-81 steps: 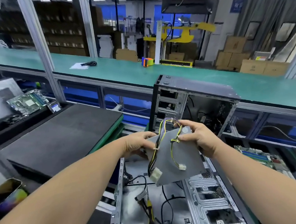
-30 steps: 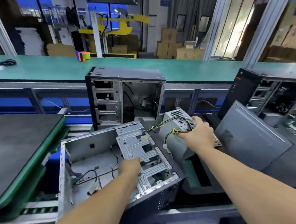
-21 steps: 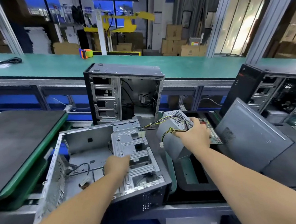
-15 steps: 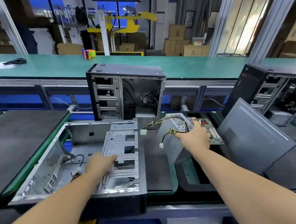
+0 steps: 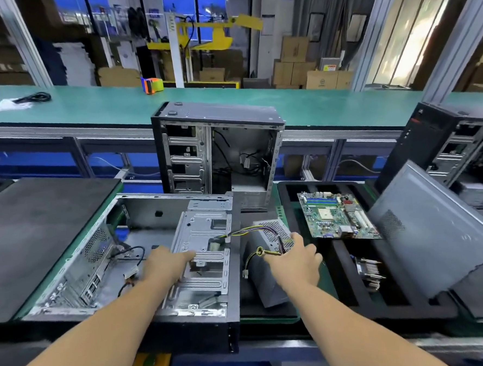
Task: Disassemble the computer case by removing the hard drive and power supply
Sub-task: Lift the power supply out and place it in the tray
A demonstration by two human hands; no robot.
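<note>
power supply beside case edge, right hand above

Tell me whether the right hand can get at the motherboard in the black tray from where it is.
Probably yes. The right hand rests open on the power supply, and the motherboard lies face up just beyond it in the black tray, with nothing over it or standing between.
</note>
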